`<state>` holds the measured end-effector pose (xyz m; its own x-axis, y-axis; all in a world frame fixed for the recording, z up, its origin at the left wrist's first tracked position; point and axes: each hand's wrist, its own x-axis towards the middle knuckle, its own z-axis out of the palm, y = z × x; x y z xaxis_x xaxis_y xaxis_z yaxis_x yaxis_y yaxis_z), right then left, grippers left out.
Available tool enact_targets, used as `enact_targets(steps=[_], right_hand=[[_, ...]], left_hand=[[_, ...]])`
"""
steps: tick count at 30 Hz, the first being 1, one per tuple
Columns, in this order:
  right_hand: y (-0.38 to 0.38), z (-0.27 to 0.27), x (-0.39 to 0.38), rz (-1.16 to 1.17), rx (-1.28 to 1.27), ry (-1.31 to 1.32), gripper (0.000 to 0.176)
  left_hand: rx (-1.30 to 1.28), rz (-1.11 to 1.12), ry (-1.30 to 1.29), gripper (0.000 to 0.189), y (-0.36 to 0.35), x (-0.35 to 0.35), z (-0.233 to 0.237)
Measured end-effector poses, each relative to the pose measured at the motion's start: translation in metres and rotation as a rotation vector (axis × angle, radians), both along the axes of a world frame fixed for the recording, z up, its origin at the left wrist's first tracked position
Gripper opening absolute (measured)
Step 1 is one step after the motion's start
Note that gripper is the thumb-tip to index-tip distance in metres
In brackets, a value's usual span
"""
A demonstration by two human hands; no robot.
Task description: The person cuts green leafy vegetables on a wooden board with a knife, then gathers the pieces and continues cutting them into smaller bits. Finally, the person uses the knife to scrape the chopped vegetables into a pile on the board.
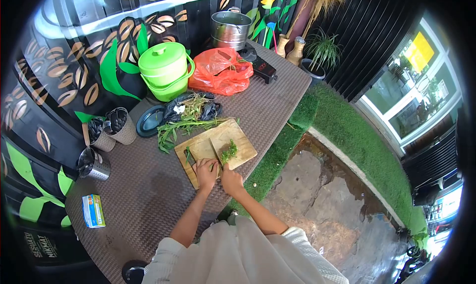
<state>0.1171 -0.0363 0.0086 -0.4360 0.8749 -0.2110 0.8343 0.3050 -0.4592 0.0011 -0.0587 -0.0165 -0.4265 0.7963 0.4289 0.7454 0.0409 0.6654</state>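
- Nearest us, to the left of the cutting board (201,147) and well apart from it, a dark round thing (133,271) is cut off by our clothing and the lower edge; we cannot tell what it is.
- Also left of the cutting board, a blue-and-yellow packet (93,211) lies on the desk (148,204), its print too small to read.
- Over the cutting board's near part, our left hand (206,172) has its fingers bent and clamped on green stems (211,167), mostly hidden beneath it.
- Beside it, our right hand (231,180) has its fingers closed round a knife (215,149); the handle is hidden in the grip, and the blade shows as a thin dark line over the cutting board.
- Chopped greens (229,151) lie on the cutting board's paler right part; we cannot tell whether that part is a separate board.
- Just beyond the cutting board lie leafy stems (186,128), heaped partly on a crumpled black bag (210,110), with a dark plate (149,121) to the left, partly covered.
- Farther beyond the cutting board stand a lidded green bucket (165,68) and a knotted red bag (218,73), contents mostly hidden.
- Farthest beyond the cutting board on the desk, a metal pot (231,32) stands near a black appliance (263,68) partly hidden by the red bag.
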Motion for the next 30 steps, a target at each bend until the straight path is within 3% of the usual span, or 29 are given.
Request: enact_targets(steps=[10, 17, 19, 30], right_hand=[[0.019, 0.003, 0.033, 0.128, 0.025, 0.043, 0.030], [0.008, 0.013, 0.031, 0.117, -0.009, 0.053, 0.029], [0.005, 0.020, 0.024, 0.094, -0.021, -0.009, 0.028], [-0.013, -0.002, 0.013, 0.038, 0.076, -0.084, 0.026]], left_hand=[[0.013, -0.064, -0.009, 0.011, -0.006, -0.001, 0.007], [0.019, -0.037, -0.001, 0.011, -0.004, 0.001, 0.003], [0.002, -0.021, -0.150, 0.010, -0.003, -0.002, -0.001], [0.060, -0.031, -0.069, 0.004, -0.002, -0.001, 0.004]])
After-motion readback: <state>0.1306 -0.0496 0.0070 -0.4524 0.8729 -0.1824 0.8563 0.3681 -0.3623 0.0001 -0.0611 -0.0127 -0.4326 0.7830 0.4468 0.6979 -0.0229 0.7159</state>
